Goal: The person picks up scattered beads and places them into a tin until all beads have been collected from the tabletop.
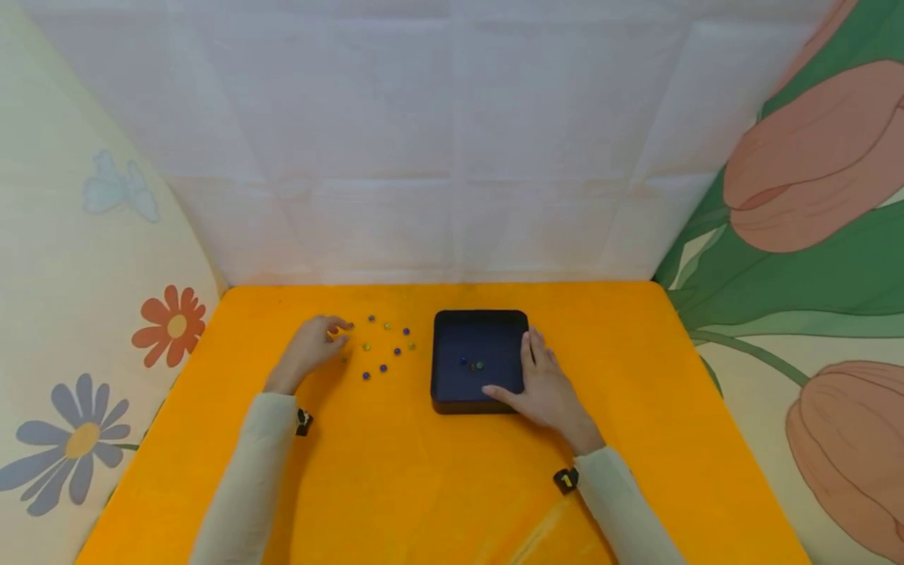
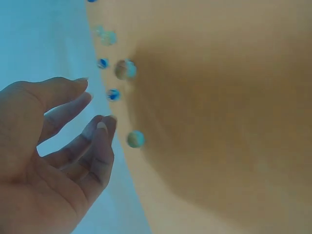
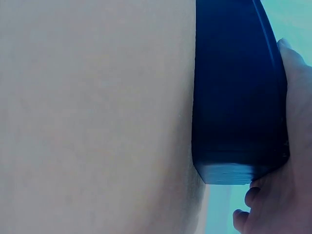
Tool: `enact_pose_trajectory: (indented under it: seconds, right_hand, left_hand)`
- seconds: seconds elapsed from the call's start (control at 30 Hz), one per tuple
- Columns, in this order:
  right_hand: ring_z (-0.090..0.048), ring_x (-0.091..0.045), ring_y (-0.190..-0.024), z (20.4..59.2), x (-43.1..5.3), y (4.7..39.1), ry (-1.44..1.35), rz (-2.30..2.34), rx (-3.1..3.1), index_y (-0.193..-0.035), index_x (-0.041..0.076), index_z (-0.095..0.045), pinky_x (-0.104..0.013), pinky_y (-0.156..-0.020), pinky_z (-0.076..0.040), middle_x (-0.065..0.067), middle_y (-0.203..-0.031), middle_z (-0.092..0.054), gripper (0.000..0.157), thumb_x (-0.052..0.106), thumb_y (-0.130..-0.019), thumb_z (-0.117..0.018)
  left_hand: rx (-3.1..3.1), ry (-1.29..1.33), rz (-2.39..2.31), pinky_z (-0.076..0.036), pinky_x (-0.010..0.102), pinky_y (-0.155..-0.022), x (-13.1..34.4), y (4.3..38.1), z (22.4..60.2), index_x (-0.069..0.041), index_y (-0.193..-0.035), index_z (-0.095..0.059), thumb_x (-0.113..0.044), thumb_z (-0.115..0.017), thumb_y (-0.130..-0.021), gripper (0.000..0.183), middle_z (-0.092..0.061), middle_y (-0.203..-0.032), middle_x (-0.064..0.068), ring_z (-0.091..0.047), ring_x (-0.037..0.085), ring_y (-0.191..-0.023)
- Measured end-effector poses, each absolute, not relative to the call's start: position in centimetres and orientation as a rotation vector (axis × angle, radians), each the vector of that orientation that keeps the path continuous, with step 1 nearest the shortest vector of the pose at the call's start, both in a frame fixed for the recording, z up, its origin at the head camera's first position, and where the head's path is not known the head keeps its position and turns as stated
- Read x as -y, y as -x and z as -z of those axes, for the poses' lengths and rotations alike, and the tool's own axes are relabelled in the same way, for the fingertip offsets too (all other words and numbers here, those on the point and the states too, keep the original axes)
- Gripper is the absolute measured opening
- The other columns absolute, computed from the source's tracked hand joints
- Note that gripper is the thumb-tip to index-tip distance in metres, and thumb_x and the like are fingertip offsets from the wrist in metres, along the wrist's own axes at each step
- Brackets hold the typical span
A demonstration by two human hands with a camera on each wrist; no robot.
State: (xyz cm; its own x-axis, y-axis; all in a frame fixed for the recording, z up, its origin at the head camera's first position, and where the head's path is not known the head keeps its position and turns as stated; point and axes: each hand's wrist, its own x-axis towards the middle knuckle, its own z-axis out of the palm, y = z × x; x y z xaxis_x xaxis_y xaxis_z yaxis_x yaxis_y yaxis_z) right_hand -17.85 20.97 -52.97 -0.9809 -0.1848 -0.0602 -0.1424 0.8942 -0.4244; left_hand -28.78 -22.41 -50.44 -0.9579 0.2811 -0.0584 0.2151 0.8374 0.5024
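A black tray (image 1: 445,404) sits upright on the table (image 1: 395,486), right of a loose scatter of marbles. Its square walls are low, and on its dark floor lie a blue marble (image 1: 463,361), a greenish marble (image 1: 480,366) and, between these two, a smaller-looking speck (image 1: 472,366) that is too tiny to make out. All three rest near the middle of the floor, close together and clear of the walls.

The right hand (image 1: 547,388) lies at the tray's near right corner, its grip spread rather than clenched: the thumb reaches over the near rim, while the long fingers run along the right-hand wall. From the right wrist, the tray's outer side shows as a plain dark face with the thumb along its upper edge.

Left of the tray, about ten loose marbles (image 1: 384,368) lie spread over the table, some blue, others yellow-green. The left hand (image 1: 314,345) is at the left edge of this group, its grip parted, with a gap between thumb and bent fingers. Its fingertips are near a dark marble (image 1: 351,326); whether they touch it I cannot tell.
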Motion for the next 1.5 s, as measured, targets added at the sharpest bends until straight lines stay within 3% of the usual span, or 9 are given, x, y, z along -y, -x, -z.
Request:
enact_pose_trajectory:
  seconds: [0.17, 0.37, 1.07, 1.5]
  right_hand:
    - [-0.008, -0.039, -0.165, 52.9, -20.9, 17.8, 0.254, 0.650, -2.961, -0.169, 0.007, 0.002, -0.058, -0.129, -0.025, -0.013, -0.178, 0.010, 0.129, 0.090, -0.086, -0.052]
    - [-0.008, -0.038, -0.166, 53.0, -21.0, 17.8, 0.246, 0.649, -2.963, -0.169, 0.007, 0.002, -0.058, -0.130, -0.024, -0.012, -0.178, 0.012, 0.130, 0.091, -0.085, -0.051]
    - [-0.007, -0.040, -0.165, 52.9, -21.0, 17.9, 0.243, 0.659, -2.939, -0.168, 0.009, 0.006, -0.059, -0.129, -0.025, -0.012, -0.178, 0.013, 0.130, 0.092, -0.085, -0.049]
    - [-0.009, -0.041, -0.165, 52.9, -20.9, 17.8, 0.238, 0.670, -2.943, -0.169, 0.009, 0.004, -0.060, -0.128, -0.028, -0.012, -0.178, 0.012, 0.130, 0.092, -0.085, -0.049]
  left_hand:
    - [-2.902, -0.295, -0.777, -0.056, 0.055, -0.088, 23.7, 28.4, 51.5, 0.006, -0.134, -0.063, -0.022, -0.064, -0.105, 0.040, -0.058, -0.126, 0.032, -0.063, 0.043, -0.107]
    - [-2.878, -0.215, -0.792, -0.054, 0.056, -0.091, 24.7, 28.2, 52.4, 0.008, -0.139, -0.058, -0.025, -0.064, -0.105, 0.048, -0.055, -0.126, 0.031, -0.061, 0.043, -0.109]
    - [-2.829, -0.193, -0.872, -0.054, 0.059, -0.095, 26.7, 27.8, 52.7, 0.006, -0.131, -0.063, -0.023, -0.066, -0.105, 0.039, -0.063, -0.128, 0.034, -0.063, 0.048, -0.115]
    - [-2.835, -0.151, -0.897, -0.053, 0.045, -0.082, 27.3, 27.9, 53.1, 0.000, -0.119, -0.071, -0.026, -0.066, -0.105, 0.030, -0.068, -0.115, 0.025, -0.063, 0.033, -0.098]
